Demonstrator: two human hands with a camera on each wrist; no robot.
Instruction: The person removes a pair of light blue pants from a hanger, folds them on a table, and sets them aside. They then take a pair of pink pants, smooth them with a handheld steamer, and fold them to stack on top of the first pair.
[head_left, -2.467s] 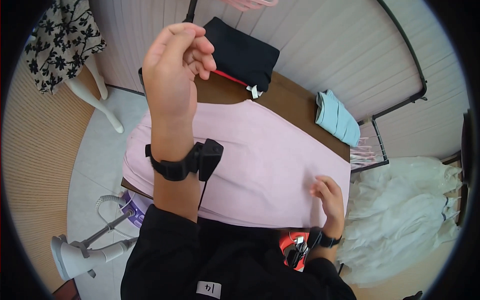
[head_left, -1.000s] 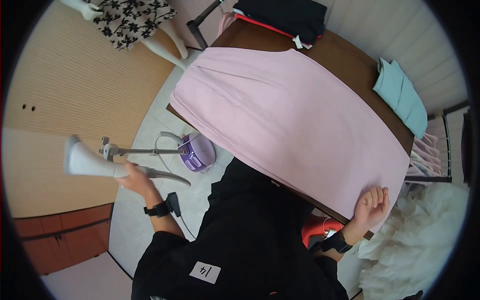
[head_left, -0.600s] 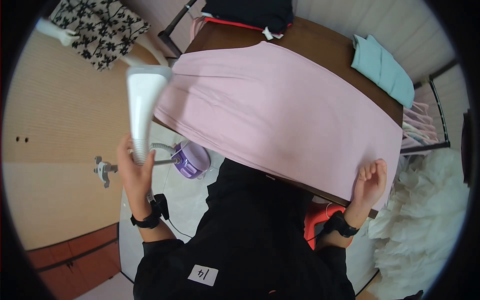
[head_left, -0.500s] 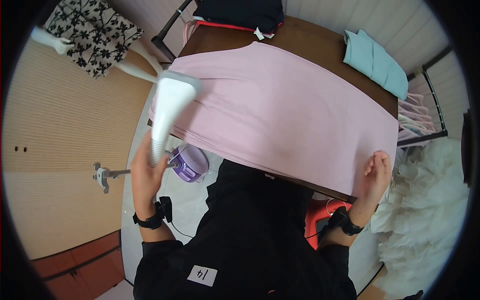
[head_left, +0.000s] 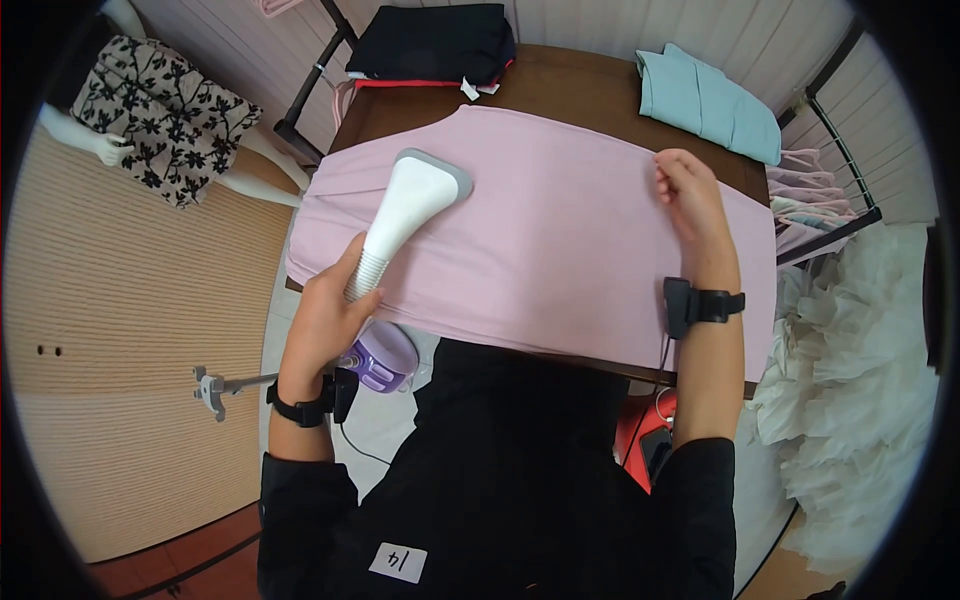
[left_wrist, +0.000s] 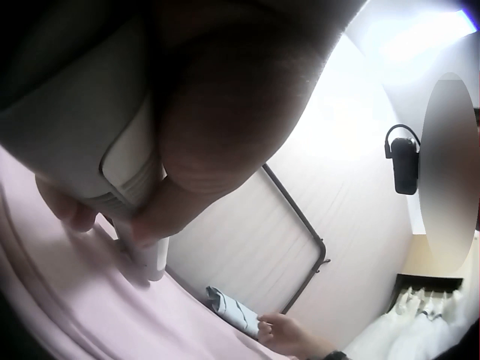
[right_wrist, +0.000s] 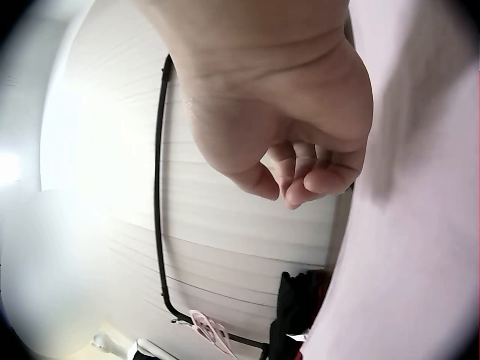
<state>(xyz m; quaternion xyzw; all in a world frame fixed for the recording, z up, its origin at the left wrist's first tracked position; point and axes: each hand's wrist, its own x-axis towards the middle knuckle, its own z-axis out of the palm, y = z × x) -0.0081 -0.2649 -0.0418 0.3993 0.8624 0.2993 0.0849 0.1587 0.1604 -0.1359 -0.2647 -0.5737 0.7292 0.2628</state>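
Note:
My left hand [head_left: 330, 308] grips the ribbed neck of a white garment steamer head [head_left: 408, 205], fingers and thumb wrapped round it. The steamer's wide grey-edged end points away from me over the left part of a pink garment [head_left: 560, 230] spread on a brown table [head_left: 575, 75]. In the left wrist view, the thumb and fingertips close round the pale handle [left_wrist: 142, 255]. Near the garment's far right edge is my right hand [head_left: 692, 195], its fingers loosely curled with nothing in them. The right wrist view shows that hand [right_wrist: 292, 127] low beside the pink cloth.
Folded black clothes [head_left: 430, 45] lie at the table's back left, a folded light blue garment [head_left: 708, 105] at the back right. The purple steamer base [head_left: 385, 355] and its pole [head_left: 250, 382] stand on the left. White dresses [head_left: 850, 400] hang right, a mannequin [head_left: 180, 130] stands left.
The left hand, raised and without the steamer at first, has taken hold of it from its stand and brought it right, over the pink garment. The right hand has moved to the garment's far edge.

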